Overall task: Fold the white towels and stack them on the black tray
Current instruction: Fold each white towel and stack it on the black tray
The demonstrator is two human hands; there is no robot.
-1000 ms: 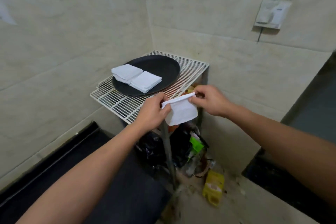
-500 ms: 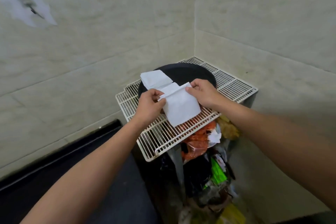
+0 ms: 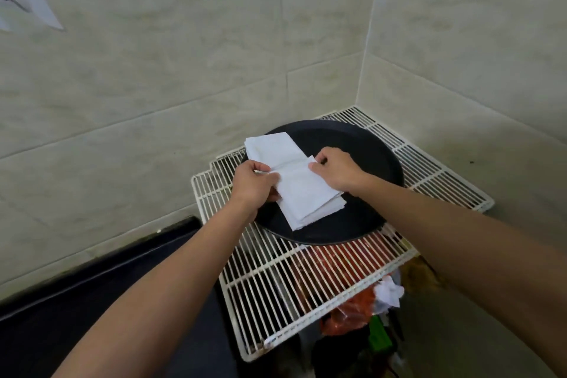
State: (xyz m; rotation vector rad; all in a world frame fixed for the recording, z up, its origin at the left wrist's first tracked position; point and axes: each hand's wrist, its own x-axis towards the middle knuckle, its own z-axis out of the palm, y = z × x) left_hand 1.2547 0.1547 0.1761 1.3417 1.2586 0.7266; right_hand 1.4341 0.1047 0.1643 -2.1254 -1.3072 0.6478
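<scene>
A round black tray lies on a white wire rack in the corner of a tiled wall. A folded white towel lies on top of another folded towel at the tray's left side. My left hand pinches its left corner and my right hand pinches its far right corner. Behind it a second pile of folded white towel rests on the tray's far left rim.
Tiled walls close in behind and to the right of the rack. Under the rack lie red and orange bags, a green packet and crumpled white paper. A dark ledge runs along the lower left.
Both hands carried the folded towel from in front of the rack up onto the tray and laid it over the nearer folded towel. The camera moved closer.
</scene>
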